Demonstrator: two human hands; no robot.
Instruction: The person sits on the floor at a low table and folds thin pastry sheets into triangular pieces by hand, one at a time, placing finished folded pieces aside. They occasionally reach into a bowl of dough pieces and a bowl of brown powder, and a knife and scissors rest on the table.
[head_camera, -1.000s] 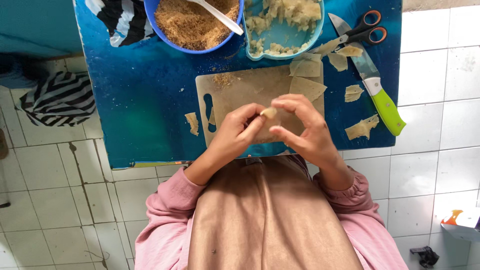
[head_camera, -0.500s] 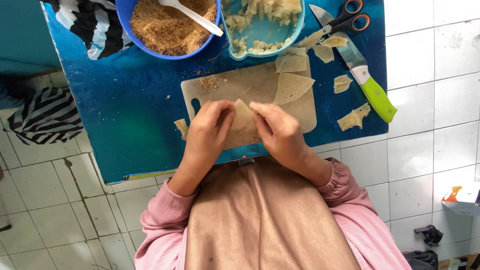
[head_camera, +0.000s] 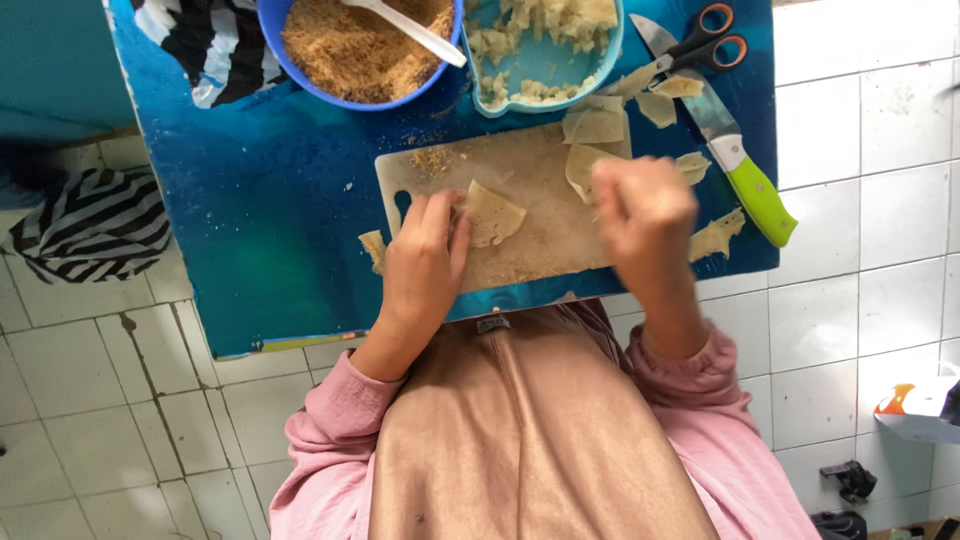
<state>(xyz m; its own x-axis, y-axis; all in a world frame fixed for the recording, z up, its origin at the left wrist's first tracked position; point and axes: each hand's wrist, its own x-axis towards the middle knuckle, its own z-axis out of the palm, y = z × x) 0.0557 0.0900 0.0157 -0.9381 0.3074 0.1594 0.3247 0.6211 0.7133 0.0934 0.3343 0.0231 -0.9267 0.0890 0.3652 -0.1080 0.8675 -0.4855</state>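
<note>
A pale folded wrapper (head_camera: 494, 212) lay on the cutting board (head_camera: 530, 255), its left edge pinched by the left hand (head_camera: 425, 250). The right hand (head_camera: 645, 215) hovered blurred, fingers curled, its grip unclear, over the blue tabletop (head_camera: 270, 210) near a green-handled knife (head_camera: 735, 160).

Two bowls (head_camera: 360, 50), one knife (head_camera: 740, 170), one scissors (head_camera: 700, 40) (orange-handled), one cutting board (head_camera: 540, 220).
</note>
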